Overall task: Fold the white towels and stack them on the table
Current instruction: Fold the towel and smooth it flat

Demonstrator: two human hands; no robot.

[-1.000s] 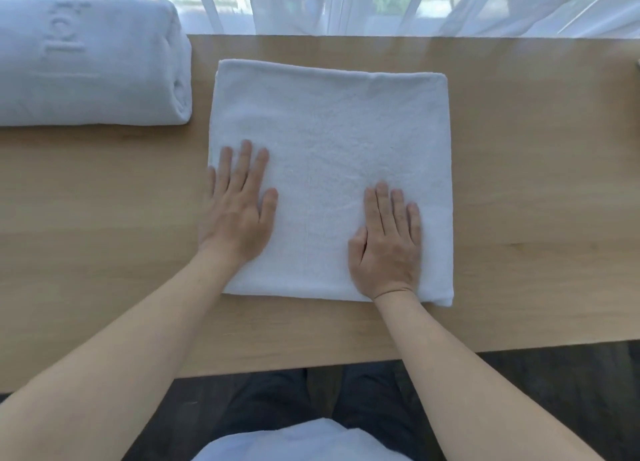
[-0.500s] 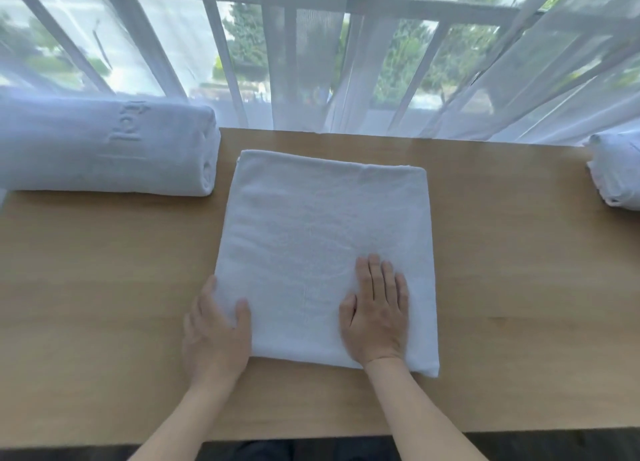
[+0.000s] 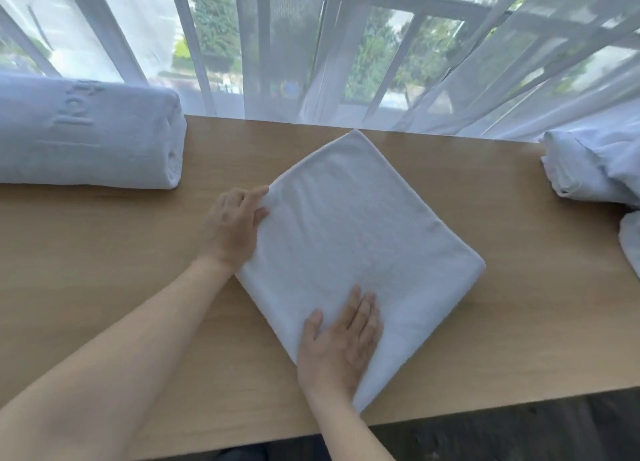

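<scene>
Down at the near edge of the table (image 3: 104,305) there's a strip of dark floor (image 3: 519,433), and both bare forearms come up over that edge from the bottom left and bottom middle. Right hand (image 3: 341,343) is lying flat on the near corner of the towel (image 3: 363,239), fingers straight and close together, thumb spread out to the left, palm pressing down on the cloth and gripping nothing. That corner pokes out close to the table's front edge. Bit further in, the left hand (image 3: 235,223) is on the towel's left corner, fingers curled onto the edge with the thumb on top, so it looks like it's pinching the fold, though I can't see the fingertips underneath. The towel itself is a white folded square sitting mid-table, turned like a diamond with one corner pointing at the person and the opposite one almost reaching the far edge. It lies flat with thick rounded folds on the right side. Further back on the left sits a roll (image 3: 86,135), a big white towel with raised lettering on it, well apart from the folded one. Over on the right edge there's a pile (image 3: 595,163) of crumpled white cloth, partly cut off. Behind everything, a sheer curtain (image 3: 346,62) hangs along the far edge, with window bars (image 3: 204,41) and green trees blurry through it.
</scene>
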